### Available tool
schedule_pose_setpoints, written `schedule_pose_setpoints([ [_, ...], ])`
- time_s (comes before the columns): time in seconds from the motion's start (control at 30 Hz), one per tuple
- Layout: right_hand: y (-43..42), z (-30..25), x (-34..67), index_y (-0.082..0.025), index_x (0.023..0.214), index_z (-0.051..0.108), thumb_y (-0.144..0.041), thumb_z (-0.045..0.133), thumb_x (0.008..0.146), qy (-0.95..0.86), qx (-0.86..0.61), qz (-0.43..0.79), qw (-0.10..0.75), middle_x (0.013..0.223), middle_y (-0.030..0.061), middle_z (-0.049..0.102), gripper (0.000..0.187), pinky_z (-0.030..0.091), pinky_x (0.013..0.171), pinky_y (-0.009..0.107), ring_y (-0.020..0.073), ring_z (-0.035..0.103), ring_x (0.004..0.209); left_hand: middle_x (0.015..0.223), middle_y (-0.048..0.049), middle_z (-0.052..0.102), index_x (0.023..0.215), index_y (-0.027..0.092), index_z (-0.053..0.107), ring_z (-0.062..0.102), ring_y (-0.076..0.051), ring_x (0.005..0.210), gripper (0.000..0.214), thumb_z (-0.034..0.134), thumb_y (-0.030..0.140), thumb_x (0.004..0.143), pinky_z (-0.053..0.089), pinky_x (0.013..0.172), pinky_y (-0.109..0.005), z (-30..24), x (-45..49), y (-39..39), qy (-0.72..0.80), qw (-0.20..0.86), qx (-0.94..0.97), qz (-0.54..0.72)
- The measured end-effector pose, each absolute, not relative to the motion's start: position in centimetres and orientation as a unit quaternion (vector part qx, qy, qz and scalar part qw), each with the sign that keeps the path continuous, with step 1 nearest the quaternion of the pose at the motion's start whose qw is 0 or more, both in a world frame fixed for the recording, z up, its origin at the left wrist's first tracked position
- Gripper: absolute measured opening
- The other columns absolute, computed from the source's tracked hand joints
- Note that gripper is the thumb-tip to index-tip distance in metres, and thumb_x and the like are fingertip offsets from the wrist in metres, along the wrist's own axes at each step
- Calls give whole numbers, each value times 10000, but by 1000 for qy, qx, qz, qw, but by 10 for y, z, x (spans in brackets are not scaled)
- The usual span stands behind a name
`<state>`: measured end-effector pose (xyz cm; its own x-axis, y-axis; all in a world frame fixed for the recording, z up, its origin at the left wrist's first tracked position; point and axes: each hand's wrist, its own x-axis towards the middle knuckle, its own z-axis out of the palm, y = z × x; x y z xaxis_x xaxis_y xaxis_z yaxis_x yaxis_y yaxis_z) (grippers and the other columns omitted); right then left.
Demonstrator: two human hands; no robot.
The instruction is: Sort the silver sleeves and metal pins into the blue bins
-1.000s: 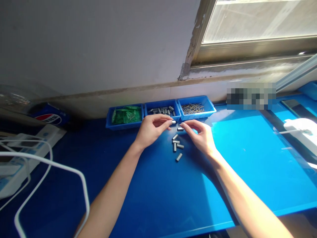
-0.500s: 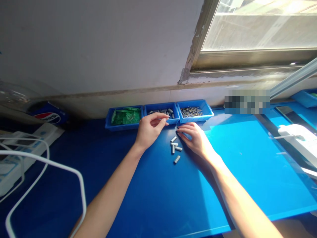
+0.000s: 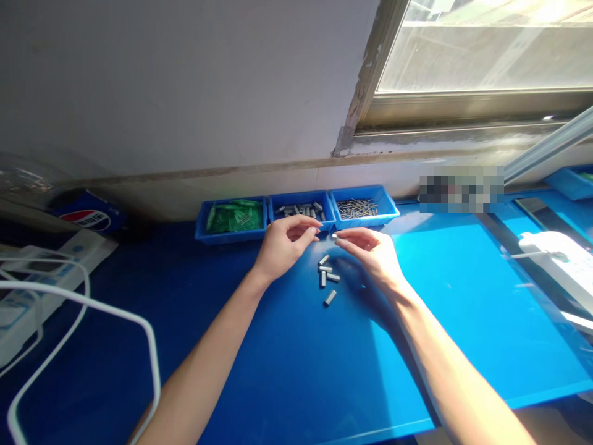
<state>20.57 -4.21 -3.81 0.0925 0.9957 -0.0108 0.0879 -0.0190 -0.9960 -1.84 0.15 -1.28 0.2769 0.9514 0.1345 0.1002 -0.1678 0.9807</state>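
Observation:
My right hand [image 3: 370, 247] pinches a short metal rod [image 3: 335, 236] between thumb and forefinger, just above the blue table. Facing it, my left hand [image 3: 287, 244] is closed in a loose pinch in front of the middle blue bin [image 3: 328, 226]; whatever its fingertips hold is hidden or too small to make out. Several more silver rods [image 3: 323, 279] lie loosely on the table below the hands. Similar rods fill the middle bin, partly behind my left hand. Thin metal pins or screws [image 3: 356, 208] fill the right blue bin [image 3: 391, 213].
The left blue bin [image 3: 199, 232] holds green plastic packets [image 3: 231, 217]. A white cable [image 3: 155, 346] loops over the left side near a power strip [image 3: 92, 247] and a Pepsi-labelled bottle [image 3: 88, 213]. At right lies a white device [image 3: 551, 259]. Wall and window stand behind.
My right hand has lifted slightly and turned, bringing the metal rod in its fingertips into view. My left hand has shifted slightly; the loose rods lie as before.

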Motion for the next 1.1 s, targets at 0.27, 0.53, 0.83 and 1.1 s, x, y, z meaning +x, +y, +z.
schedule_pose_setpoints([
  [0.27,-44,-39,197,-261,936,859,-567,994,787,-408,-504,552,524,887,49,868,366,679,797,371,246,836,798,1065,-84,878,1038,182,858,847,-238,956,182,790,315,935,676,886,-309,-10,-17,-2,393,490,672,392],
  [0.53,-44,-45,186,-260,813,842,-622,992,755,-388,-467,567,556,748,-1,770,396,591,700,287,148,676,657,1012,-71,880,993,179,870,852,-235,925,179,859,326,891,684,884,-305,-9,-14,-7,358,518,677,381],
  [0.83,-46,-44,199,-271,1044,885,-483,785,1013,-638,-519,343,454,1075,76,870,237,629,941,460,297,803,1011,983,-93,872,1018,159,847,870,-261,901,236,888,342,875,708,849,-305,-8,-23,4,441,470,577,502],
  [1.1,-44,-55,207,-270,1058,903,-325,751,1051,-802,-439,226,337,1221,78,867,162,645,929,508,313,743,1053,1030,-87,864,1004,166,833,852,-213,881,140,769,278,950,689,863,-280,-6,-28,7,443,410,599,526],
])
